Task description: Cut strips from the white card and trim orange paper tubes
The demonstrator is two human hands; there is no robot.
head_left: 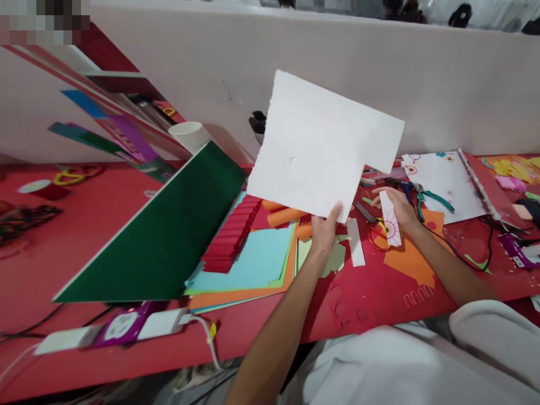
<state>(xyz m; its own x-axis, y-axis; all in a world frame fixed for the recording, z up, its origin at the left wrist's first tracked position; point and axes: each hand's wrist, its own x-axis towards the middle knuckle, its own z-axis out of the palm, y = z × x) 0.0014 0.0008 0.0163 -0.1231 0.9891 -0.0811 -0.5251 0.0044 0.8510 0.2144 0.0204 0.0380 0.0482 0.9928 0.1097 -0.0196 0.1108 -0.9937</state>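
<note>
A large white foam board sheet [316, 146] is raised above the table, with a step cut out of its right side and a small slit in its face. My left hand [324, 233] pinches its lower edge, thumb in front. Lower and to the right, my right hand [403, 208] holds a short white strip with a printed flower pattern [390, 222]; some of its fingers are hidden. Under that hand lie orange-red-handled scissors [379, 239], partly covered. A plain white strip [356, 242] rests on the red tabletop between my hands.
A dark green board [156, 230] leans at the left, near pleated red paper [232, 233] and stacked coloured sheets [261, 261]. Teal-handled pliers [436, 199] lie on a flowered sheet [455, 185]. Orange paper [415, 256], cables and a purple-and-white power strip [126, 326] occupy the table.
</note>
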